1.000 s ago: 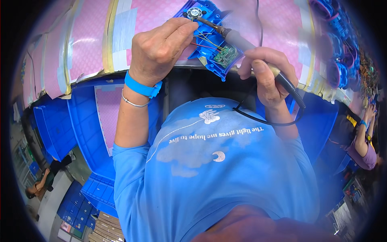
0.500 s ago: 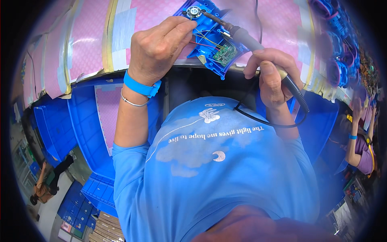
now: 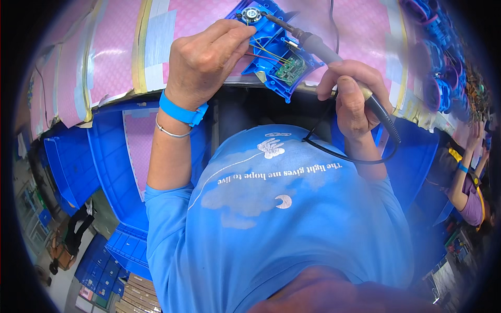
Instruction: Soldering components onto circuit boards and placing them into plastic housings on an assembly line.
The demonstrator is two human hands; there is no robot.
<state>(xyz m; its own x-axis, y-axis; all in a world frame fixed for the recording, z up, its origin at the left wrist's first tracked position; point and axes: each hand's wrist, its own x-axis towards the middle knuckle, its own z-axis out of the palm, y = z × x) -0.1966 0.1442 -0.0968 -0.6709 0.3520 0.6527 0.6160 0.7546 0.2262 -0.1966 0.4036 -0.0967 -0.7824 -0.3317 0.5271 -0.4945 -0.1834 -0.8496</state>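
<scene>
A blue plastic housing half (image 3: 286, 95) lies on the bench near its front edge. Inside it are a small round speaker (image 3: 251, 15) at the far end and a green circuit board (image 3: 291, 70) at the near end, with thin red and yellow wires (image 3: 270, 52) running from the board. My left hand (image 3: 204, 56) is pinched beside the speaker on what looks like a thin wire, mostly hidden by the fingers. In my right hand (image 3: 359, 96) is a soldering iron (image 3: 319, 48), gripped like a pen, its tip at the speaker's right edge.
Pink padded sheeting with tape strips covers the bench (image 3: 117, 47). Several blue housings (image 3: 436, 57) are stacked at the right. The iron's black cord (image 3: 360, 161) loops before my chest. Blue bins (image 3: 112, 161) stand below the bench edge. A co-worker (image 3: 469, 193) is at the far right.
My hands, the iron and the housing stay almost where they were. At the far right the co-worker's arms have shifted, and a person at the far left has moved.
</scene>
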